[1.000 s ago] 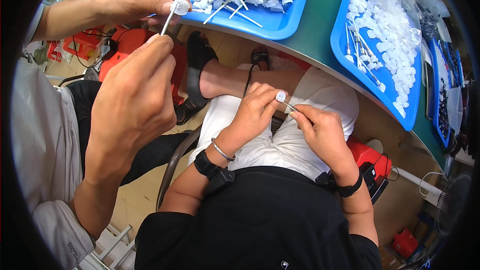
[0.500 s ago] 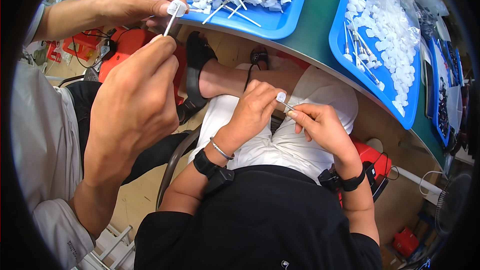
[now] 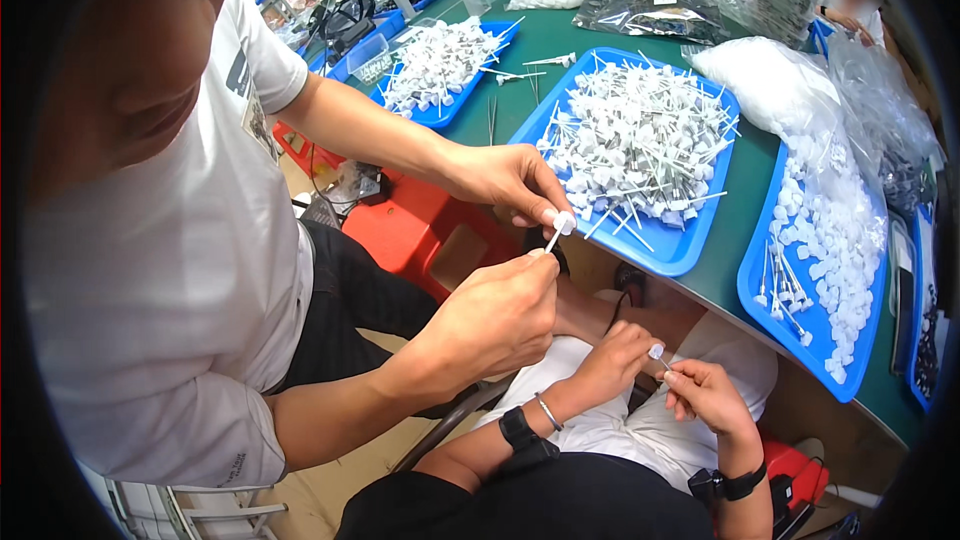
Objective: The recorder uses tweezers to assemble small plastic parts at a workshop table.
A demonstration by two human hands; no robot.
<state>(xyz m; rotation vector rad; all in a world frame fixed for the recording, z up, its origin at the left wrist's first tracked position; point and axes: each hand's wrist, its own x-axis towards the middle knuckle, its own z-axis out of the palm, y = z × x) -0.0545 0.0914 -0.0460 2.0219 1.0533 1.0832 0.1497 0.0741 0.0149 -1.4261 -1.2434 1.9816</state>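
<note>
Lower centre of frame: left hand point(image 3: 618, 360) and right hand point(image 3: 705, 395) both pinched shut on small white-capped stick point(image 3: 659, 355). Blue tray point(image 3: 690, 245) above.

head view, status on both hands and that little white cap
Left hand fingers pinch white cap. Right hand fingers at its thin stem. Co-worker's hands close above-left, not touching.

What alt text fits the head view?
Over the lap, the left hand and right hand pinch a small white-capped stick between them. Beside them, a co-worker's hands hold a similar stick, near blue trays of white pieces on a green table.
</note>
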